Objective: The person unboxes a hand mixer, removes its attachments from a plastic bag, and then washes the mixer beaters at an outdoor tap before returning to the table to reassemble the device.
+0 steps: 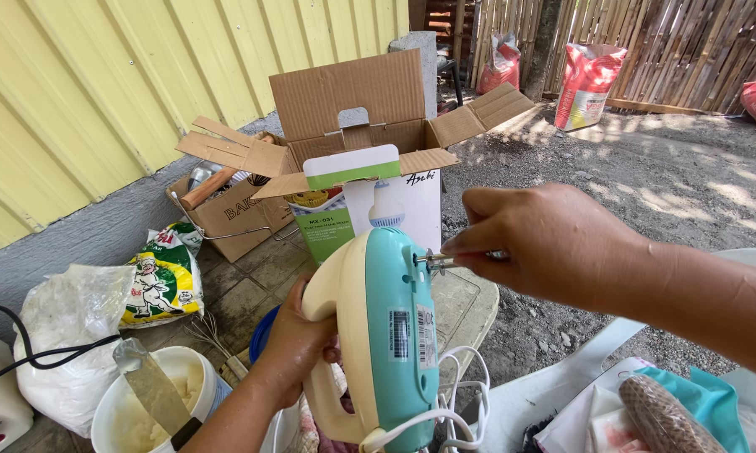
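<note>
My left hand point(294, 344) grips the cream handle of a teal and cream electric hand mixer point(378, 327), held upright with its underside facing me. My right hand point(545, 243) pinches the metal shaft of a beater point(436, 262), whose end sits at a socket in the mixer's underside. The rest of the beater is hidden behind my fingers. The mixer's white cord point(457, 403) loops below it.
An open cardboard box point(369, 117) with the mixer's white and green carton point(361, 201) stands behind. At left are a white bucket of batter with a spatula point(155, 394), a white bag point(67, 327), a printed flour bag point(164, 277) and a black cable point(25, 352). Red sacks point(587, 84) lean by a bamboo fence.
</note>
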